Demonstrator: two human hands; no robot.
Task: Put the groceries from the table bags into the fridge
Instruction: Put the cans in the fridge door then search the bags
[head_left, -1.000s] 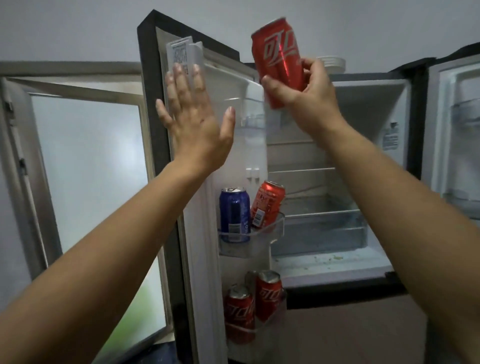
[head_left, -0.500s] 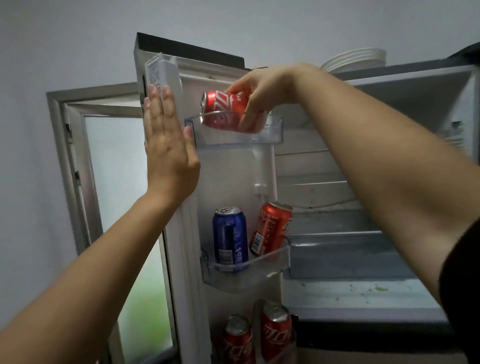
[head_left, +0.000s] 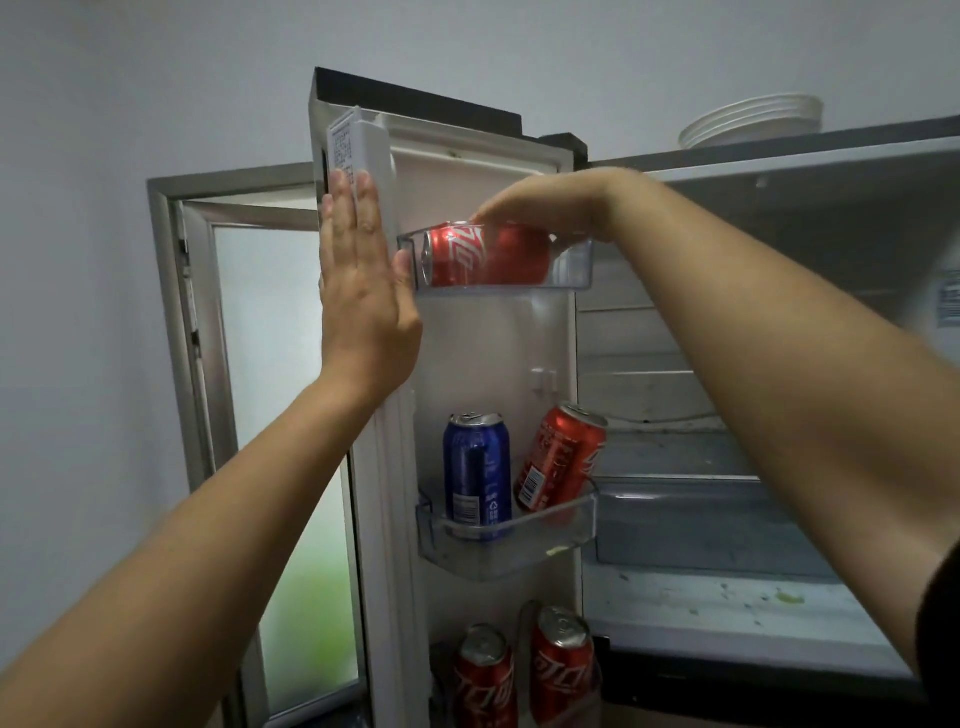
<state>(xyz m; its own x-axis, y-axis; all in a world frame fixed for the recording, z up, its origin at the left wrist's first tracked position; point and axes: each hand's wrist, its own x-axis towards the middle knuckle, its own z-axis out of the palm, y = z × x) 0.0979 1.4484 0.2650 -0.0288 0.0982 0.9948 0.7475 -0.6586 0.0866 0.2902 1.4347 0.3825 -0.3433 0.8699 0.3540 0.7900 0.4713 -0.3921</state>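
The red cola can (head_left: 488, 254) now lies sideways, lower inside the top door bin (head_left: 577, 265) — right hand (head_left: 540, 208) still gripping it; left hand (head_left: 358, 280) stays flat beside the bin.

Glossy red metal can (head_left: 485, 254) lies in a clear smooth plastic door bin (head_left: 571, 270); matt white plastic door liner (head_left: 493, 343).

A stack of round white plates (head_left: 753, 120) sits upper right; a grey metal-framed frosted-glass window (head_left: 270, 374) fills the left.
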